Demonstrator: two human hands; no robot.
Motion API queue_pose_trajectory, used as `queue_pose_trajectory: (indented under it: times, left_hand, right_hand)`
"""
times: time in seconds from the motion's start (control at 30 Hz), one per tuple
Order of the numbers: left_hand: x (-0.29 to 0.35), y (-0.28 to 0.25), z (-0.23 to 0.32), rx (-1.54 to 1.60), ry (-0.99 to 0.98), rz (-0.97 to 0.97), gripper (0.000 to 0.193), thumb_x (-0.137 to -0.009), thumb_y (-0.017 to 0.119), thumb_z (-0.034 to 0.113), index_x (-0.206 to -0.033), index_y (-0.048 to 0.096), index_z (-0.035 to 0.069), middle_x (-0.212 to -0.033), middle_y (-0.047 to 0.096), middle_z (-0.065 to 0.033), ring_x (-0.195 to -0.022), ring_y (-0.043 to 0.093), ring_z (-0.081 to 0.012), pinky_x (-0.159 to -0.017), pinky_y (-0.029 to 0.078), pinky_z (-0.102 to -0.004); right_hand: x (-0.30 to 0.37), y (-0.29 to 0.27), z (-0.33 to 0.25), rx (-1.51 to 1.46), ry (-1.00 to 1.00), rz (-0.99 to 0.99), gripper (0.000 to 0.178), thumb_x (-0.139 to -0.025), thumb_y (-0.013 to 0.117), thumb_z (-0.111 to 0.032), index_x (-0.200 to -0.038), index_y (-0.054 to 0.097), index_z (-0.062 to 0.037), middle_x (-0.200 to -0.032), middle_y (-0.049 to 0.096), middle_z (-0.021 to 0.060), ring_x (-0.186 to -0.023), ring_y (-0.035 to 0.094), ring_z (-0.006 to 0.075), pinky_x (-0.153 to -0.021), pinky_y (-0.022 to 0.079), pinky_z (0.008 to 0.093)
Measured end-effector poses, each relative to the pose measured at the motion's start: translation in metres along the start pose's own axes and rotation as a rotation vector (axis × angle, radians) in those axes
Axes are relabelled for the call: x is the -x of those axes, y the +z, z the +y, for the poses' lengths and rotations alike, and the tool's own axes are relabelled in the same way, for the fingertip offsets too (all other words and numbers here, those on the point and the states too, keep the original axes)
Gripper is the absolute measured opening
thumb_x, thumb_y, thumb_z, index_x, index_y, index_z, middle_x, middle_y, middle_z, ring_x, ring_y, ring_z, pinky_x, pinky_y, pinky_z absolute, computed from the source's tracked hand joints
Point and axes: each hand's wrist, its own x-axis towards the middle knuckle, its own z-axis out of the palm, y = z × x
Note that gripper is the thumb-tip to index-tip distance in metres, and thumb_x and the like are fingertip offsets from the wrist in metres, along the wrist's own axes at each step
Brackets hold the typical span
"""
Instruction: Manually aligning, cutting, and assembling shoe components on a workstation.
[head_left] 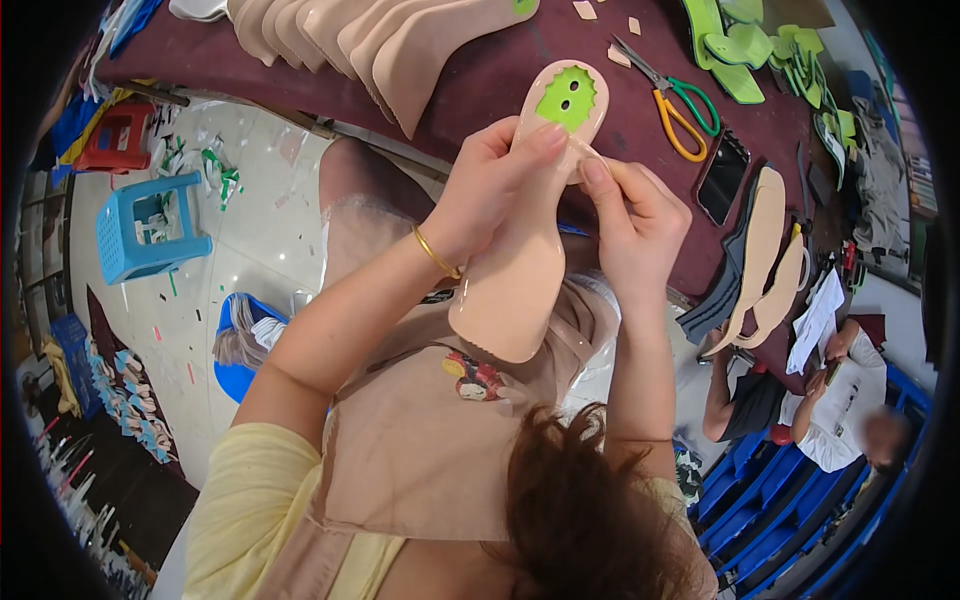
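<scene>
Above my lap I hold a glossy beige shoe insole (515, 290), its narrow end pointing away from me. On that narrow end is a bright green jagged-edged patch (568, 98) with two dark holes. My left hand (485, 185) grips the insole from its left side, the thumb lying just below the patch. From the right, my right hand (640, 215) is closed, thumb and fingers pinching at the insole's edge near the same end. Whatever lies under the right fingertips is hidden.
On the maroon-covered table (480, 100) lie a row of beige insoles (405, 50), orange-and-green-handled scissors (680, 100), a dark phone (724, 175) and green pieces (740, 45). Left on the floor stands a blue stool (150, 230). A seated person (845, 400) is at the right.
</scene>
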Motion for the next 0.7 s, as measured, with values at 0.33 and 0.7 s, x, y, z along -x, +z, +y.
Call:
queue_pose_trajectory:
  times: [0.33,0.7]
  left_hand:
    - [0.018,0.015,-0.013,0.326,-0.309,-0.446,0.084,-0.080,0.016,0.079,-0.090,0.054,0.005,-0.054,0.048,-0.0004,-0.048,0.051,-0.0106,-0.039,0.038,-0.0209]
    - [0.021,-0.001,0.009,-0.015,-0.287,-0.585,0.043,-0.100,0.034,0.032,-0.121,0.045,-0.004,-0.111,0.058,-0.0158,-0.094,0.062,-0.0187,-0.085,0.051,-0.0317]
  right_hand:
    - [-0.009,0.008,0.028,-0.953,0.398,-0.281,0.056,-0.071,0.081,-0.026,-0.112,0.053,-0.0006,-0.111,0.056,0.0133,-0.094,0.058,0.0146,-0.075,0.051,0.0309]
    - [-0.004,-0.005,0.033,-1.266,0.610,-0.416,0.040,-0.092,0.058,-0.031,-0.111,0.056,0.0038,-0.095,0.065,0.0102,-0.081,0.063,0.0149,-0.073,0.053,0.0274]
